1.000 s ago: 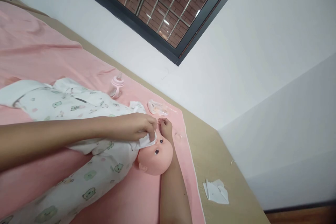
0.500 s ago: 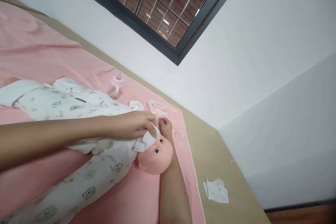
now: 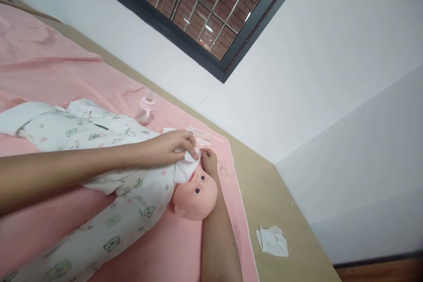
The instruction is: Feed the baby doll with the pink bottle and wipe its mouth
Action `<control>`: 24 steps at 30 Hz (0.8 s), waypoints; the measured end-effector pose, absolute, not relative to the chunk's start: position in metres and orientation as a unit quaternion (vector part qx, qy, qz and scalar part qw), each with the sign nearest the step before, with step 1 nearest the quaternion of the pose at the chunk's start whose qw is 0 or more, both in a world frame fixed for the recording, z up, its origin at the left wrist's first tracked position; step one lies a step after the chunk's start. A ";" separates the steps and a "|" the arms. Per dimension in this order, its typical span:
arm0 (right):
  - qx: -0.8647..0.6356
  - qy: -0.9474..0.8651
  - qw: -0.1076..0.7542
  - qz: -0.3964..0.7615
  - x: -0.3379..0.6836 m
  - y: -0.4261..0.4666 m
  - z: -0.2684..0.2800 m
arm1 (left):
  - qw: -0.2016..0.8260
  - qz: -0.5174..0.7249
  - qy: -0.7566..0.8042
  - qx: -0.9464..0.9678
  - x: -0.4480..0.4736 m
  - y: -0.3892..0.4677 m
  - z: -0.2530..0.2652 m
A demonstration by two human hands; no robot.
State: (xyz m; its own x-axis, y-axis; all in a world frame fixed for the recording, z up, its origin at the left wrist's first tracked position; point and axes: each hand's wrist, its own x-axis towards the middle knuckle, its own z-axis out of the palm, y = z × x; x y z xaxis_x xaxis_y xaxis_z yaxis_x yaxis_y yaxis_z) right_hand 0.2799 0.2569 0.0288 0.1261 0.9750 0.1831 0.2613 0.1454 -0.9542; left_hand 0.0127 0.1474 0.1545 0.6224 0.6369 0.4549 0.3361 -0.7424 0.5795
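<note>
A baby doll (image 3: 196, 198) in a white animal-print romper (image 3: 109, 134) lies on its back, its bald pink head over my right forearm. My left hand (image 3: 178, 145) reaches in from the left and pinches a white cloth (image 3: 185, 168) at the doll's chin and neck. The doll's eyes and red mouth are uncovered. Beyond the far side of the head, my right hand (image 3: 209, 158) has its fingers curled together close to the cloth. Whatever they may hold is hidden.
A pink blanket (image 3: 158, 242) covers much of the tan surface (image 3: 274, 189). A pink-topped baby bottle (image 3: 146, 108) stands near the wall, and a clear plastic packet (image 3: 200, 134) lies beyond my hands. To the right is a folded white tissue (image 3: 272, 241). A barred window is above.
My left hand has shifted slightly up and away from the doll's face with the cloth, so the doll's mouth now shows. My right hand has stayed nearly still.
</note>
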 end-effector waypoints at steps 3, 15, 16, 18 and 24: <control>-0.537 -0.557 0.509 0.378 0.282 0.252 0.042 | 0.242 0.408 0.272 0.837 0.003 0.150 0.162; -0.370 -0.764 0.462 0.257 0.226 0.172 0.190 | 0.207 0.379 0.362 0.827 -0.026 0.171 0.180; -0.350 -0.797 0.434 0.232 0.218 0.163 0.196 | 0.210 0.359 0.361 0.835 -0.025 0.173 0.178; -0.333 -0.843 0.384 0.177 0.205 0.151 0.201 | 0.223 0.337 0.354 0.843 -0.022 0.174 0.175; -0.365 -0.862 0.332 0.115 0.198 0.147 0.198 | 0.259 0.351 0.355 0.827 -0.017 0.170 0.170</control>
State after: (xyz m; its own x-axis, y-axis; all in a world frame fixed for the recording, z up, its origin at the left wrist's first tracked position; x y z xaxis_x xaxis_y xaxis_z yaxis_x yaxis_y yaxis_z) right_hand 0.1984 0.1472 0.1983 -0.5124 0.7066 0.4881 0.5532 0.7063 -0.4416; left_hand -0.0169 0.1697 0.1701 0.5008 0.7690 0.3973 0.4051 -0.6139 0.6775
